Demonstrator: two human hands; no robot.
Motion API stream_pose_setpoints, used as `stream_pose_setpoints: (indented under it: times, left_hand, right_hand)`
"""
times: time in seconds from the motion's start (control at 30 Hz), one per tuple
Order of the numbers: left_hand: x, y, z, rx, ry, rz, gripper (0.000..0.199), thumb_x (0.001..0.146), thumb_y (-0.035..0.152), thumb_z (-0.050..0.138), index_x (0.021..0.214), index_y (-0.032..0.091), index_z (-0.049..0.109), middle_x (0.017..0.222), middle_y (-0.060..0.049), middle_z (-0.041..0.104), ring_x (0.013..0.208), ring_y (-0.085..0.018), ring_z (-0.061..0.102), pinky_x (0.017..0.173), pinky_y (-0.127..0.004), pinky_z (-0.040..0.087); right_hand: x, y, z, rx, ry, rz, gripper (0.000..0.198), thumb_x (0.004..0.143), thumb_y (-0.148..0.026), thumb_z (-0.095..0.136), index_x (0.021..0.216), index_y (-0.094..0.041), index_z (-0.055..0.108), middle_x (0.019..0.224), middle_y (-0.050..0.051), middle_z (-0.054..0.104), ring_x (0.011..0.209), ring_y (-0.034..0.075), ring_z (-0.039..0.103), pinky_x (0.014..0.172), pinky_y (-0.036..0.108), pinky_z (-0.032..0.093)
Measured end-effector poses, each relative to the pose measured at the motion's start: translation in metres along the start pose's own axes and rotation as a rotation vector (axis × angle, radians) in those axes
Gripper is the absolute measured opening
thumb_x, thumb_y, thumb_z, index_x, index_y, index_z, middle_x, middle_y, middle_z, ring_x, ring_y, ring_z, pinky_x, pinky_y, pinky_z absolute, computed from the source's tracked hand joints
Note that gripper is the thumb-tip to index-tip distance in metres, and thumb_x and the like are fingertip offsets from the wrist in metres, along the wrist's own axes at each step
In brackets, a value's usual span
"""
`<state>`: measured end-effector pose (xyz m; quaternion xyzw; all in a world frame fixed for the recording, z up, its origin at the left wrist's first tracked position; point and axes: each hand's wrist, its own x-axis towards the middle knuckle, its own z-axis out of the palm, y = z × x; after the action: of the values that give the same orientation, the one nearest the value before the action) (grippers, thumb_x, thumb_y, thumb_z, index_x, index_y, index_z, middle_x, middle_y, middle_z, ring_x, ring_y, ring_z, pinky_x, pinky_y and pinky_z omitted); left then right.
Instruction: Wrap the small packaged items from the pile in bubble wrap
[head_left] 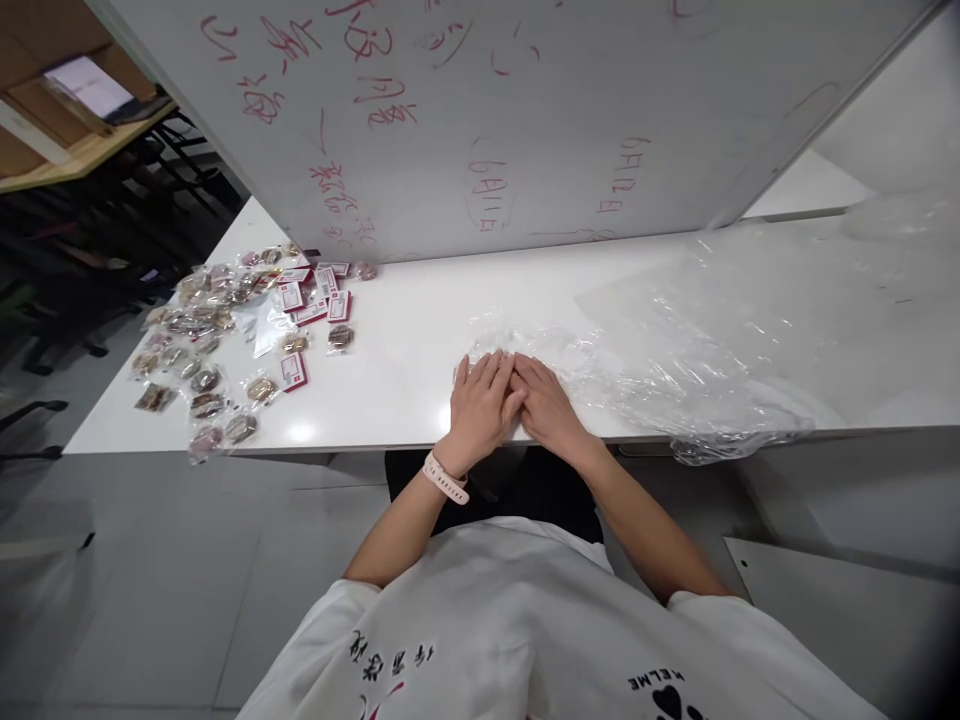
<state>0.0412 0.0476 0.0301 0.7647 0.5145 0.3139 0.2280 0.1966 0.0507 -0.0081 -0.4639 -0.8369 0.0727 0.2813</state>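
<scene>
clear plastic film (660, 370) lies crumpled on the white table (405, 370), its near edge under both hands. left hand (480, 405) and right hand (547, 405) press flat, fingers together, gripping nothing. it looks light, limp and slippery; pinch the edge. packets (225, 340) lie well left.

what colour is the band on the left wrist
Pale pink, almost white. The wrist band shows best in the head view, just below the left hand.
</scene>
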Motion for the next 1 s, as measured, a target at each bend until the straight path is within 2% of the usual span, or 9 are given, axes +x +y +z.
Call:
stream_pose_setpoints:
  times: [0.1,0.2,0.3,0.4,0.47,0.67,0.77,0.87,1.0]
  left_hand:
    - [-0.017,-0.001,0.006,0.307,-0.07,0.168,0.047,0.104,0.032,0.041,0.149,0.018,0.046,0.154,-0.01,0.049,0.146,-0.027,0.042,0.125,-0.054,0.022]
    - [-0.025,-0.009,0.008,0.415,-0.048,0.23,0.047,0.104,0.024,0.037,0.151,0.019,0.041,0.154,-0.009,0.049,0.146,-0.026,0.042,0.124,-0.054,0.024]
    - [-0.025,-0.015,0.013,0.444,0.016,0.239,0.049,0.102,0.017,0.039,0.151,0.021,0.042,0.151,-0.009,0.053,0.143,-0.025,0.046,0.124,-0.054,0.025]
    - [-0.023,-0.017,0.017,0.444,0.046,0.24,0.051,0.099,0.01,0.04,0.149,0.022,0.045,0.147,-0.009,0.057,0.14,-0.026,0.049,0.122,-0.054,0.027]
    - [-0.021,-0.019,0.018,0.44,0.045,0.248,0.052,0.098,0.007,0.04,0.147,0.022,0.046,0.146,-0.009,0.058,0.139,-0.026,0.05,0.122,-0.054,0.027]
    - [-0.022,-0.025,0.021,0.381,0.101,0.273,0.04,0.097,0.008,0.046,0.135,0.02,0.054,0.131,-0.011,0.067,0.131,-0.026,0.056,0.121,-0.054,0.029]
    - [-0.025,-0.026,0.018,0.26,0.18,0.271,0.036,0.098,0.013,0.049,0.133,0.019,0.051,0.128,-0.013,0.065,0.126,-0.025,0.057,0.117,-0.052,0.036]
    - [-0.025,-0.026,0.01,0.192,0.222,0.269,0.042,0.099,0.016,0.049,0.14,0.02,0.045,0.144,-0.017,0.051,0.135,-0.026,0.048,0.11,-0.047,0.045]
    - [-0.021,-0.029,-0.003,0.203,0.034,0.302,0.051,0.098,0.013,0.048,0.148,0.023,0.038,0.142,-0.013,0.055,0.127,-0.026,0.051,0.104,-0.046,0.048]
  right_hand:
    - [-0.031,-0.02,-0.006,-0.056,0.209,0.074,0.037,0.098,-0.014,0.043,0.129,-0.018,0.064,0.136,0.012,0.062,0.132,0.026,0.051,0.109,0.044,0.041]
    - [-0.077,-0.032,-0.017,-0.204,0.394,0.269,0.02,0.097,-0.02,0.056,0.109,-0.023,0.071,0.11,0.008,0.072,0.106,0.025,0.062,0.095,0.043,0.044]
    - [-0.107,-0.022,-0.031,-0.419,0.393,0.479,0.023,0.098,-0.028,0.056,0.114,-0.021,0.071,0.11,0.011,0.071,0.104,0.03,0.061,0.093,0.048,0.04]
    - [-0.1,-0.003,-0.042,-0.476,0.322,0.54,0.036,0.101,-0.034,0.048,0.128,-0.019,0.065,0.126,0.015,0.066,0.115,0.035,0.056,0.097,0.052,0.037]
    - [-0.077,0.004,-0.042,-0.398,0.274,0.477,0.041,0.103,-0.034,0.041,0.136,-0.017,0.059,0.134,0.016,0.062,0.121,0.034,0.054,0.098,0.05,0.038]
    - [-0.007,-0.008,-0.024,-0.1,0.018,0.059,0.043,0.106,-0.03,0.031,0.141,-0.016,0.053,0.141,0.013,0.059,0.13,0.025,0.051,0.103,0.043,0.038]
    - [0.001,-0.002,-0.021,-0.079,-0.082,-0.003,0.045,0.104,-0.039,0.041,0.145,-0.02,0.049,0.144,0.012,0.057,0.13,0.026,0.052,0.103,0.047,0.036]
    - [0.0,0.013,-0.023,-0.03,-0.158,-0.067,0.049,0.1,-0.041,0.05,0.145,-0.022,0.048,0.146,0.012,0.055,0.132,0.027,0.049,0.105,0.047,0.036]
    - [0.0,0.026,-0.028,0.086,-0.19,-0.09,0.043,0.1,-0.034,0.049,0.141,-0.023,0.052,0.143,0.011,0.056,0.128,0.027,0.052,0.099,0.045,0.043]
